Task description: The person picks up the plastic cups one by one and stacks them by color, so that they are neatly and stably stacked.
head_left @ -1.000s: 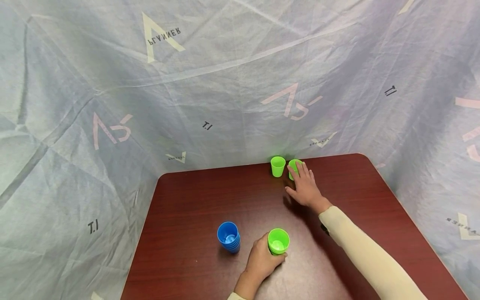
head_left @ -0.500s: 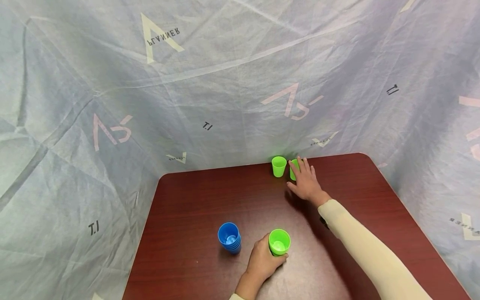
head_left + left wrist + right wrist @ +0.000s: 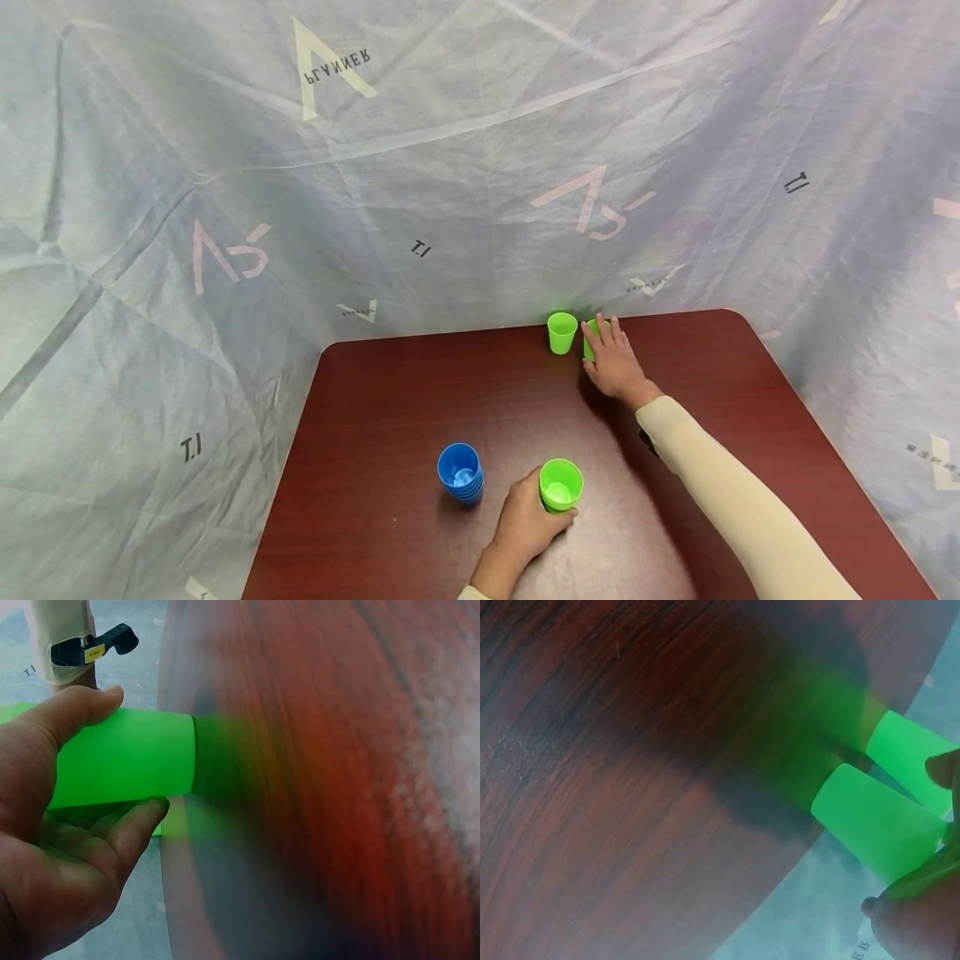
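My left hand (image 3: 523,518) curls round a bright green cup (image 3: 561,483) near the front of the table; a second rim line under its lip suggests nested cups. In the left wrist view, thumb and fingers hold the green cup (image 3: 127,757) from opposite sides. At the far edge, my right hand (image 3: 615,364) reaches over another green cup (image 3: 588,350), its fingers spread and largely covering it. The right wrist view has this green cup (image 3: 877,825) between thumb and fingers, with a gap at the thumb. Just left stands one more green cup (image 3: 561,335), untouched.
A stack of several blue cups (image 3: 460,477) stands upright left of my left hand. The dark red wooden table (image 3: 390,400) has rounded far corners. Grey printed cloth (image 3: 465,167) hangs behind the table and along both sides.
The right hand has shifted slightly, its thumb drawing nearer the far green cup. The left hand still grips its cup in place. The head view has moved a little.
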{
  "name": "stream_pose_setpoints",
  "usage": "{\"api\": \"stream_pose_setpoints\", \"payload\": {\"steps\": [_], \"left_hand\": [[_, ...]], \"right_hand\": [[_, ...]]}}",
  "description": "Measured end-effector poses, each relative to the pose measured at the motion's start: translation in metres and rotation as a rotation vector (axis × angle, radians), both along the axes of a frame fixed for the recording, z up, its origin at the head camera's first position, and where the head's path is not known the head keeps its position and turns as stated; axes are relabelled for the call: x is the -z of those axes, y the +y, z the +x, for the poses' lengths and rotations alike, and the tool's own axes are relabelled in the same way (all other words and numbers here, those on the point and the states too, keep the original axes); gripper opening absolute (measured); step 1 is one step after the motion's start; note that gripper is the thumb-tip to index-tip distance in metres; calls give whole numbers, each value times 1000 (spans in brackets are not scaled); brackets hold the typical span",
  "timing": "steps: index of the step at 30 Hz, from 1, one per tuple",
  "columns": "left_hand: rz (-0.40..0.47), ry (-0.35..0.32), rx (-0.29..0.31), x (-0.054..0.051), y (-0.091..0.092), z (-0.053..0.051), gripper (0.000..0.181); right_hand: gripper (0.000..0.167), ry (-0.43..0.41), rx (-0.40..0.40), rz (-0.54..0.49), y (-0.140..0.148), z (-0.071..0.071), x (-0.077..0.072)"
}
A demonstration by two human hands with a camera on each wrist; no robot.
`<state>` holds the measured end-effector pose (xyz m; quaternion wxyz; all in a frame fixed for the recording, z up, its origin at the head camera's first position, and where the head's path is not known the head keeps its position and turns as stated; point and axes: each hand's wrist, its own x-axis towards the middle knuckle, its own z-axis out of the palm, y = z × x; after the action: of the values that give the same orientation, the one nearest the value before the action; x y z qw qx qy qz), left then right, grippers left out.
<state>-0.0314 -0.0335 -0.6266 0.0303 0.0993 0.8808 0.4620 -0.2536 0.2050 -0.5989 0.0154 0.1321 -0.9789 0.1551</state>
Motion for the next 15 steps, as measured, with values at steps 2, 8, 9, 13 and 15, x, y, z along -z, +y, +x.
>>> {"api": "stream_pose_setpoints", "payload": {"steps": [2, 8, 9, 13, 15], "left_hand": [[-2, -2, -2, 0, 0, 0, 58], [-4, 3, -8, 0, 0, -1, 59], [-5, 2, -7, 0, 0, -1, 58], [-5, -6, -3, 0, 1, 0, 58], [-6, -6, -3, 0, 0, 0, 58]], "right_hand": [[67, 12, -4, -4, 0, 1, 0], [48, 108, -15, -87, 4, 0, 0], [46, 119, -12, -101, 5, 0, 0], [41, 127, 4, -143, 10, 0, -3], [41, 133, 7, -154, 12, 1, -6]]}}
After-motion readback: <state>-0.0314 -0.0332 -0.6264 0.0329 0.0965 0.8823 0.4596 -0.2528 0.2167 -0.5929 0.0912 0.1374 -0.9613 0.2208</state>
